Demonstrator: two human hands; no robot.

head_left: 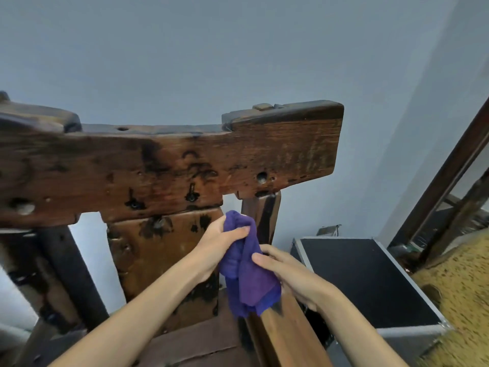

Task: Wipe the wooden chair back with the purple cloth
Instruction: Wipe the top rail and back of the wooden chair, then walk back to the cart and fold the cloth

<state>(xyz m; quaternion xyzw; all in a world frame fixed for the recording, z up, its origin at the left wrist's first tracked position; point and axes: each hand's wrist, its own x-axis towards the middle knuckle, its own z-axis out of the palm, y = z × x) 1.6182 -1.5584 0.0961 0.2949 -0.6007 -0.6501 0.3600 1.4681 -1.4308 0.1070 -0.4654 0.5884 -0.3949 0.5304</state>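
- Purple cloth (247, 271) — held bunched in front of the wooden chair back (169, 165), beside its right post.
- Left hand (221, 243) — gripped round the cloth's top.
- Right hand (287, 276) — closed on its side.
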